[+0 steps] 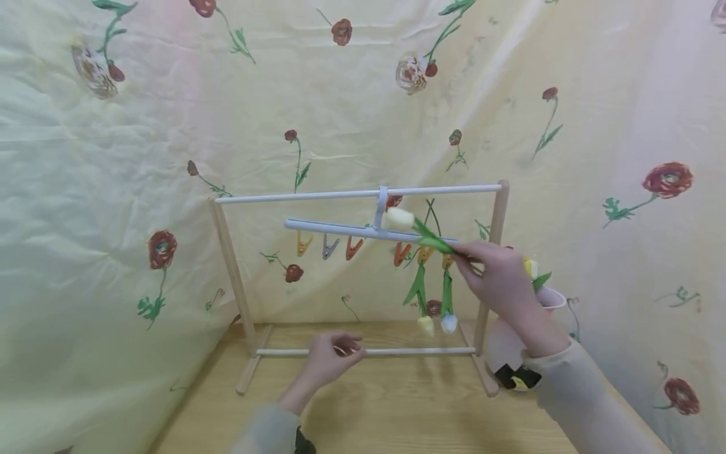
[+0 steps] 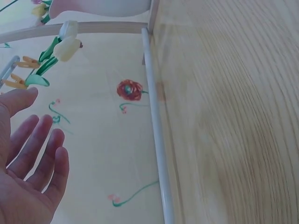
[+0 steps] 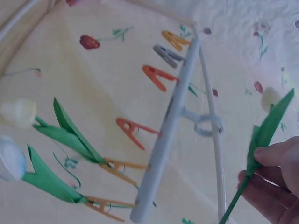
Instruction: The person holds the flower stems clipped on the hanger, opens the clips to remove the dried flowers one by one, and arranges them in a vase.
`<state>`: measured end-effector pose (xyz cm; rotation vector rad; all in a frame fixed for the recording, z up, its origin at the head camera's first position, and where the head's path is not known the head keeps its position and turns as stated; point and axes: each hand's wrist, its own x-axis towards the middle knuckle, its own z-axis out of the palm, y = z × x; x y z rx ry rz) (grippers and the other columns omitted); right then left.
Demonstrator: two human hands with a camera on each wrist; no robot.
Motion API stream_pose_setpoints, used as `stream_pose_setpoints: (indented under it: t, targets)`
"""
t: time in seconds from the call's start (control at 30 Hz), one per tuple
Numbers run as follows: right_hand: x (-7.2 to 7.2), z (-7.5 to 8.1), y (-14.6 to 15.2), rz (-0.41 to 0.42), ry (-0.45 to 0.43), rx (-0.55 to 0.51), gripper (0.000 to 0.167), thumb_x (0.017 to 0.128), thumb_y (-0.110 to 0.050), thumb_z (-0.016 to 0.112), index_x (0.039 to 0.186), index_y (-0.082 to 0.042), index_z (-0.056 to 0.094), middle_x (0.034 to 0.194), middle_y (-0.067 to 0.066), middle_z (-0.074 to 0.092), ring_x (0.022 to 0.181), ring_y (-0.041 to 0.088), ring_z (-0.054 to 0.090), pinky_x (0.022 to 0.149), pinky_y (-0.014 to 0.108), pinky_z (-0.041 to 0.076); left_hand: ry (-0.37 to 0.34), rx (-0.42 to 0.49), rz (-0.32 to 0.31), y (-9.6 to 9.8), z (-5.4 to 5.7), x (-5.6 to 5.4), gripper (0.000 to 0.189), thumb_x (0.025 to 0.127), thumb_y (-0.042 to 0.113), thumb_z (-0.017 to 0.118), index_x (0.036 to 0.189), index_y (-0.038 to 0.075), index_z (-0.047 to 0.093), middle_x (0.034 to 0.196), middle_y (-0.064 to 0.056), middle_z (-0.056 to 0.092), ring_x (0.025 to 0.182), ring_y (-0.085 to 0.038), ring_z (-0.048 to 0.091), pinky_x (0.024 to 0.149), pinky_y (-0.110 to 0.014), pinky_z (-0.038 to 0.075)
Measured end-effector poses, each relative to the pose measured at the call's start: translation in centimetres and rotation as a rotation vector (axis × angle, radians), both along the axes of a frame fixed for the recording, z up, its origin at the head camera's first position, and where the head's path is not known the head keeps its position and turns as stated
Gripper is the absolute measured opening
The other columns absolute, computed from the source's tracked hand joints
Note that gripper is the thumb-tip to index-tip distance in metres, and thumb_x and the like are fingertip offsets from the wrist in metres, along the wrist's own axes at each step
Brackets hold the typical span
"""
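Note:
My right hand (image 1: 501, 277) pinches the green stem of a white artificial tulip (image 1: 400, 218), its bloom pointing left in front of the hanger. In the right wrist view thumb and fingers close on the stem below the leaf (image 3: 271, 123). The light-blue clip hanger (image 1: 340, 229) hooks over the rack's top rod and tilts down to the right. From its right-hand clips a cream tulip (image 1: 425, 326) and a pale blue tulip (image 1: 449, 323) hang upside down. Other clips, such as the grey clip (image 1: 329, 247), hold nothing. My left hand (image 1: 326, 360) hovers near the lower rod, fingers loosely bent and holding nothing.
The rack has wooden side posts (image 1: 229, 271) and a pale top rod (image 1: 306, 197). Behind its right post, partly hidden by my right arm, is a pale vase (image 1: 553, 298) with yellow flowers. Floral cloth (image 1: 363, 126) surrounds the wooden table (image 1: 397, 416).

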<state>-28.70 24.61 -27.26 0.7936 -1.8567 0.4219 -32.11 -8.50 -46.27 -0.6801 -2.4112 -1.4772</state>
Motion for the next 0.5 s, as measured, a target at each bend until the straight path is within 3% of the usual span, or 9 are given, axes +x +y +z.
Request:
stream_pose_setpoints:
  t: [0.1,0.2,0.33,0.5]
  targets:
    - [-0.2,0.8,1.2,-0.026,0.035,-0.097,0.023,0.086,0.010,0.080,0.108,0.004,0.079,0.100,0.020,0.081,0.082,0.031,0.080,0.079,0.008,0.056,0.002,0.016,0.001,1.0,0.1,-0.4,0.023,0.091,0.021,0.084,0.111,0.010,0.080,0.094,-0.005,0.081,0.078,-0.004,0.070,0.072,-0.021,0.060]
    - [-0.4,1.3,2.0,-0.040,0.079,-0.220,0.022,0.089,0.008,0.078,0.110,0.004,0.079,0.104,0.022,0.081,0.092,0.003,0.078,0.083,-0.002,0.047,0.003,0.045,0.002,1.9,0.3,-0.8,0.022,0.090,0.019,0.085,0.109,0.009,0.080,0.096,-0.006,0.081,0.079,-0.004,0.070,0.073,-0.021,0.060]
    - [-0.7,1.6,2.8,-0.041,0.133,-0.358,0.024,0.089,0.008,0.077,0.112,0.003,0.080,0.106,0.022,0.081,0.102,-0.028,0.058,0.085,-0.003,0.046,-0.003,0.083,0.008,3.1,0.7,-1.4,0.021,0.089,0.015,0.085,0.107,0.008,0.080,0.098,-0.010,0.081,0.080,-0.007,0.072,0.073,-0.022,0.061]
    - [-1.4,1.5,4.2,-0.041,0.151,-0.471,0.023,0.089,0.008,0.077,0.111,0.003,0.080,0.106,0.023,0.080,0.101,-0.028,0.061,0.084,-0.003,0.047,-0.058,0.108,0.015,4.4,1.1,-1.9,0.030,0.086,0.022,0.089,0.111,0.007,0.080,0.104,-0.014,0.081,0.084,-0.012,0.074,0.072,-0.023,0.061]
